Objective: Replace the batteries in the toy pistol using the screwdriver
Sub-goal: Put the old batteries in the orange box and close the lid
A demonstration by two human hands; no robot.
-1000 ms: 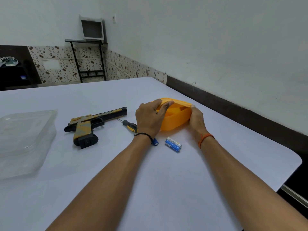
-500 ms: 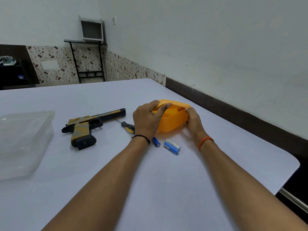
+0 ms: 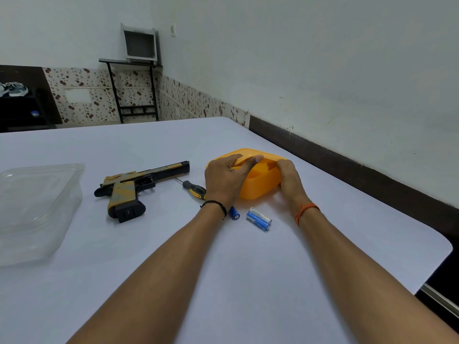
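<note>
A yellow and black toy pistol [image 3: 134,186] lies on its side on the white table [image 3: 124,256], left of my hands. A small screwdriver [image 3: 192,188] with a black and yellow handle lies between the pistol and my left hand. Blue batteries [image 3: 258,218] rest side by side near my wrists, and another blue battery [image 3: 234,212] pokes out from under my left wrist. My left hand [image 3: 226,178] grips the left rim of an orange plastic container [image 3: 262,181]. My right hand [image 3: 289,177] holds its right side.
A clear plastic container [image 3: 34,209] sits at the table's left. The table's right edge and rounded corner [image 3: 444,244] run along a white wall with a dark skirting. A black metal stand [image 3: 134,90] is at the far wall.
The view has shifted slightly. Both hands stay on the orange container, which has tipped a little so that its open side shows more.
</note>
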